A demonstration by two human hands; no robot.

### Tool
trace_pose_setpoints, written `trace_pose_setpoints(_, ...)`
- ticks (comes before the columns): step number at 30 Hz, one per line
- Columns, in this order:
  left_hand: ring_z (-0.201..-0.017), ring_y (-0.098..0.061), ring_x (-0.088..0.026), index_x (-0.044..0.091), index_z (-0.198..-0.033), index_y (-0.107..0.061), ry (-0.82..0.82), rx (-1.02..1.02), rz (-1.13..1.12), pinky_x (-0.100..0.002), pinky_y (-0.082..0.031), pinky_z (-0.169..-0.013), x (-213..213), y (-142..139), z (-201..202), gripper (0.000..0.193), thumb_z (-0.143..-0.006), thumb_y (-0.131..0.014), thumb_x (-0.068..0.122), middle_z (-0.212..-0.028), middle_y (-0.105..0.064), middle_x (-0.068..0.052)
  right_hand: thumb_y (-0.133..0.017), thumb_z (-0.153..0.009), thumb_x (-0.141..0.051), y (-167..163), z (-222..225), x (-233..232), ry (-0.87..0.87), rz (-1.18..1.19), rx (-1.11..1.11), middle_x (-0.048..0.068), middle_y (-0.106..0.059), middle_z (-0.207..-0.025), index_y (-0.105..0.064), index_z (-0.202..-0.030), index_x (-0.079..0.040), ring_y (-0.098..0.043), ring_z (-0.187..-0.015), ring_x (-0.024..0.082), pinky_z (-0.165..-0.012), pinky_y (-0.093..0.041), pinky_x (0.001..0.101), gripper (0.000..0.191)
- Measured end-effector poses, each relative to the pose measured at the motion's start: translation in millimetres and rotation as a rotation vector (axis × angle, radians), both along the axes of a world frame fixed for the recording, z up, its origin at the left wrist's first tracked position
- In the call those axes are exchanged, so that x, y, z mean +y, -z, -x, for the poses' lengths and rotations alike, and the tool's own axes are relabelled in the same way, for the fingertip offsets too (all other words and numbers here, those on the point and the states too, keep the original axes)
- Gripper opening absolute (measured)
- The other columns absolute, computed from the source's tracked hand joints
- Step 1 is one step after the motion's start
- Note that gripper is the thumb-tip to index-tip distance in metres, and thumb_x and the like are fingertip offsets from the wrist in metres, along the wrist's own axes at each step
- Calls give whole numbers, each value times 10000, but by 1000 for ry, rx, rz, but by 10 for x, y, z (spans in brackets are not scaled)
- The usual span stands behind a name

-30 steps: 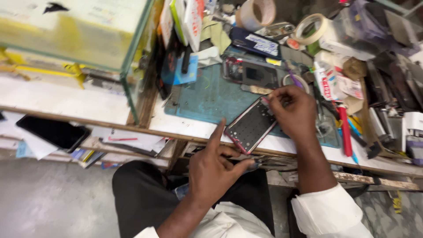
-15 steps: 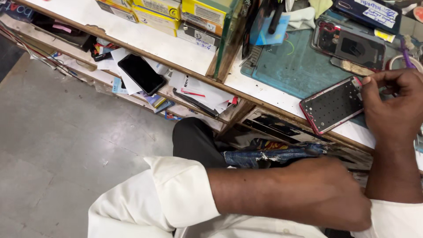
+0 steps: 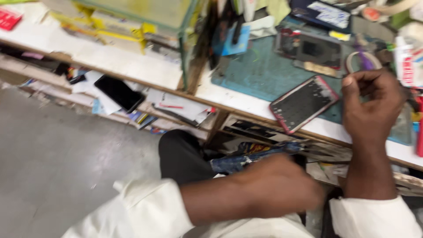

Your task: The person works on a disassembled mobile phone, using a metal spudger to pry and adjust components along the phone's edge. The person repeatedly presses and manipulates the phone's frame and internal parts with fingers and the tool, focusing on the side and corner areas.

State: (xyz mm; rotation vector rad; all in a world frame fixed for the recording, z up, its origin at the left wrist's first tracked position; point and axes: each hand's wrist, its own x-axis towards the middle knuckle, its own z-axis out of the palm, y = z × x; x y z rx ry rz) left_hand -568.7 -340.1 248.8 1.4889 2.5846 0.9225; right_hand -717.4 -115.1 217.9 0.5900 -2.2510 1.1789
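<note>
Lying at the front edge of the tabletop (image 3: pixel 246 103), a red-framed phone with its dark back opened (image 3: pixel 304 103) is seen tilted, one corner reaching past the edge and the far end resting on a teal cutting mat (image 3: pixel 260 72). The right hand (image 3: pixel 374 103) is held just beside the phone's right end, its fingers curled loosely with the thumb raised; whether anything small is pinched in this grip cannot be told. The left hand (image 3: pixel 282 187) is kept low below the tabletop, over the lap, and is blurred, so its grip cannot be told either; a white sleeve (image 3: pixel 150 207) is seen on its forearm. Further back on the mat, a second opened dark phone body (image 3: pixel 310 48) is set, with a roll of tape (image 3: pixel 359 61) near the right hand. On a lower shelf (image 3: pixel 185 112) under the left part of the tabletop, a flat black phone (image 3: pixel 119 92) is laid on loose white papers (image 3: pixel 176 105). A grey floor (image 3: pixel 57 167) is seen below.
</note>
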Motion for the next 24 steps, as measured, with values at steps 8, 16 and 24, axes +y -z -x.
trace_pose_setpoints(8,-541,-687,-125,58,-1213,-591,-929,-490,-676,-289,-515,-473,-342,80,186,487,-834,-776,301,-735,-749,-58,-574,-1046,-220,-155,-597,67,-179,407,-576,176,-703,-1228,-530,-1078,-95,-730,-758,182,-547,-541,272,136)
trace_pose_setpoints(16,-689,-742,-111,60,-1443,-501,-758,-763,-785,-241,-593,-596,-119,104,369,583,-916,-699,212,-1020,-798,-85,-554,-1013,-200,-43,-875,-263,-338,466,-730,164,-555,-1499,-549,-1042,-73,-704,-1108,198,-814,-627,336,130)
trace_pose_setpoints(24,-783,-781,-169,15,-1244,-588,-663,-999,-1025,-258,-576,-632,-61,336,387,374,-967,-627,263,-1101,-765,-122,-604,-1044,-122,109,-1003,-216,-338,480,-491,226,-679,-1333,-575,-1070,-11,-633,-1139,148,-1007,-502,342,117)
